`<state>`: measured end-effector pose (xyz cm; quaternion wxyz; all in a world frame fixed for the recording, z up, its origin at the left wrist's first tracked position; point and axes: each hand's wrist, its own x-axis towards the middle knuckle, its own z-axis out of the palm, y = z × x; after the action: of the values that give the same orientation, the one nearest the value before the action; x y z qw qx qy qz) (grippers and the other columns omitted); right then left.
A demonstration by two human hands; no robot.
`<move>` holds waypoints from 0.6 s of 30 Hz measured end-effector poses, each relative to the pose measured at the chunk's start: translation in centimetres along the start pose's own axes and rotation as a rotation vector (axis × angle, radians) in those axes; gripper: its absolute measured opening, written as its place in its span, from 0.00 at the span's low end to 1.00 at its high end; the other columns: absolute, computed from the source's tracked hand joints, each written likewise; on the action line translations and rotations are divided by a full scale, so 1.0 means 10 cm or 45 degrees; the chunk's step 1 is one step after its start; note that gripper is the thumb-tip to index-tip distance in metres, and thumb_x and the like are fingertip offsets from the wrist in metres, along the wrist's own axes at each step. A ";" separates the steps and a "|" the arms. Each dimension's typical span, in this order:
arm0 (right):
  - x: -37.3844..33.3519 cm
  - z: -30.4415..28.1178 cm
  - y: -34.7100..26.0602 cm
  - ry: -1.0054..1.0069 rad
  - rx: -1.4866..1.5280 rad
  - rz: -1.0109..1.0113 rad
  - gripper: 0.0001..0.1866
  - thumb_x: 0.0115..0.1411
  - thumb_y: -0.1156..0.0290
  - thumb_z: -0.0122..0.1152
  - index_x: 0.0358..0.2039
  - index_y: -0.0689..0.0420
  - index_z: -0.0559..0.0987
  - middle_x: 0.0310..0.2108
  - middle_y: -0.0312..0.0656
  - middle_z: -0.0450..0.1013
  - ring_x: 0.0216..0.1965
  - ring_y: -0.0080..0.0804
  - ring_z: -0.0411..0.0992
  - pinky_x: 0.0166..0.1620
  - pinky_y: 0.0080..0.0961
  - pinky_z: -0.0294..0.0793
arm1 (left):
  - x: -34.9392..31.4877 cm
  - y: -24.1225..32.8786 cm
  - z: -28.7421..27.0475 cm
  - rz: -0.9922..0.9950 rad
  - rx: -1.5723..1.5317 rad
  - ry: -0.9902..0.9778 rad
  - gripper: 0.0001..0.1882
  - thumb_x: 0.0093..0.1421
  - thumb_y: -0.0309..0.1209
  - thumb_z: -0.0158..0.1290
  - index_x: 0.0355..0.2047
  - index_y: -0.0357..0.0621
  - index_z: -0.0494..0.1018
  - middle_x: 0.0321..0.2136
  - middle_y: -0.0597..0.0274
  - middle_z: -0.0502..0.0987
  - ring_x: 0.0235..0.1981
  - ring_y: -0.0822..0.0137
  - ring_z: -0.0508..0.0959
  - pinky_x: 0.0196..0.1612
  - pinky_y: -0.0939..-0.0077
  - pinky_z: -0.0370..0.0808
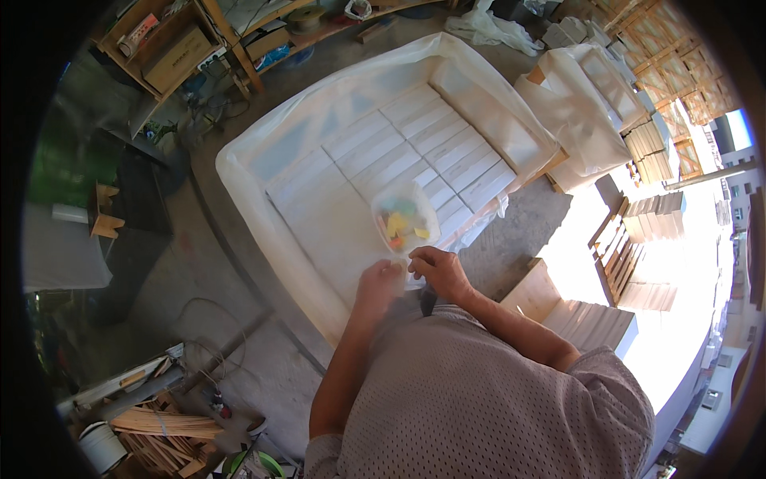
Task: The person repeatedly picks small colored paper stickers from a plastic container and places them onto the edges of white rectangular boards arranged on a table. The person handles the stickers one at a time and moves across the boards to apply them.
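Note:
A translucent plastic tub (406,214) holds small yellow, orange and greenish pieces and stands on the near side of the large crate. Just this side of the tub, my two hands are close together, a small gap apart. My left hand (378,286) is curled and a little blurred by motion. The fingers of my right hand (441,272) are bent into a pinch. Something small and whitish shows at its fingertips, too unclear to name. White boxes (369,142) lie in rows inside the crate, which is lined with whitish plastic film (267,137).
Wooden shelves (239,44) stand at the far left. Another film-wrapped stack (576,120) is at the far right. Stacked flat panels (589,326) and a wooden pallet (613,251) are to my right. Wooden strips (159,435) and cables lie on the floor at the lower left.

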<state>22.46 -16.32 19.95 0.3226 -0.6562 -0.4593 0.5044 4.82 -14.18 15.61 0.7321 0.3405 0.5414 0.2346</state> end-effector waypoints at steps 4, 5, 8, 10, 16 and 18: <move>0.00 0.06 -0.06 0.042 -0.197 -0.172 0.10 0.59 0.69 0.62 0.38 0.60 0.80 0.32 0.43 0.79 0.31 0.35 0.77 0.38 0.28 0.75 | -0.02 -0.02 -0.05 0.018 -0.114 0.026 0.10 0.62 0.39 0.54 0.35 0.47 0.76 0.23 0.72 0.72 0.21 0.79 0.69 0.22 0.79 0.65; 0.01 0.07 -0.06 0.033 -0.191 -0.205 0.10 0.58 0.69 0.63 0.38 0.60 0.80 0.33 0.42 0.79 0.32 0.34 0.77 0.39 0.28 0.75 | -0.03 -0.02 -0.05 0.046 -0.096 0.027 0.10 0.63 0.39 0.54 0.35 0.47 0.76 0.23 0.73 0.72 0.22 0.79 0.69 0.22 0.79 0.65; 0.02 0.07 -0.05 0.009 -0.184 -0.230 0.10 0.57 0.68 0.64 0.37 0.60 0.80 0.32 0.41 0.79 0.33 0.33 0.76 0.39 0.28 0.75 | -0.05 -0.01 0.00 0.120 -0.027 0.040 0.09 0.64 0.37 0.53 0.36 0.45 0.76 0.23 0.72 0.73 0.22 0.78 0.69 0.23 0.77 0.65; 0.05 0.05 -0.03 0.003 -0.169 -0.190 0.11 0.57 0.67 0.65 0.36 0.60 0.80 0.31 0.42 0.78 0.32 0.34 0.76 0.39 0.28 0.75 | -0.04 0.00 0.08 0.190 0.076 0.104 0.10 0.65 0.35 0.52 0.36 0.41 0.76 0.22 0.69 0.73 0.21 0.76 0.69 0.24 0.75 0.67; 0.22 -0.23 0.10 -0.090 -0.041 0.120 0.12 0.56 0.67 0.65 0.35 0.62 0.81 0.28 0.41 0.78 0.30 0.27 0.75 0.38 0.25 0.74 | 0.07 -0.03 0.29 0.601 0.671 0.219 0.15 0.65 0.38 0.52 0.37 0.36 0.74 0.24 0.49 0.75 0.26 0.57 0.75 0.33 0.64 0.72; 0.29 -0.35 0.15 -0.124 0.005 0.180 0.12 0.56 0.67 0.63 0.35 0.63 0.81 0.28 0.40 0.78 0.30 0.25 0.75 0.37 0.24 0.74 | 0.16 -0.06 0.35 0.589 0.692 0.166 0.13 0.65 0.36 0.51 0.37 0.36 0.74 0.25 0.50 0.76 0.26 0.56 0.75 0.32 0.65 0.72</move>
<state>26.44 -14.07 18.52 0.2649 -0.6611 -0.4258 0.5580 8.59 -14.29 14.79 0.5064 0.6205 0.5381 0.2626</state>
